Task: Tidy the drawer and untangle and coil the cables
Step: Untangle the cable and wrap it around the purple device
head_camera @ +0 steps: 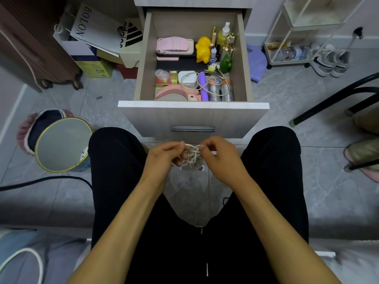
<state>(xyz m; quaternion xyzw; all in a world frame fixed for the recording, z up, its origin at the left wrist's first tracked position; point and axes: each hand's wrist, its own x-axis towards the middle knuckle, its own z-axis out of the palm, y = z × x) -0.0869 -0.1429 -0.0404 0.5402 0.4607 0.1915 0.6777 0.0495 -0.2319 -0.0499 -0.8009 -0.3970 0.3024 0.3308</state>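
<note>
A knotted white cable (192, 156) hangs between my knees, just below the open drawer (193, 105). My left hand (164, 155) pinches the tangle's left side with curled fingers. My right hand (218, 154) pinches its upper right loop. Inside the drawer lie a white charger (187, 78) with a second loose white cable (220, 87), a purple tube (204, 87), a pink case (174, 45), a yellow toy (203, 49) and several bottles.
A gold-rimmed bin (61, 144) stands on the floor at my left. Boxes and paper bags (98, 37) pile up at the back left. A black chair frame (336, 99) and a wire trolley (297, 37) stand to the right. A black cord (41, 180) crosses the floor.
</note>
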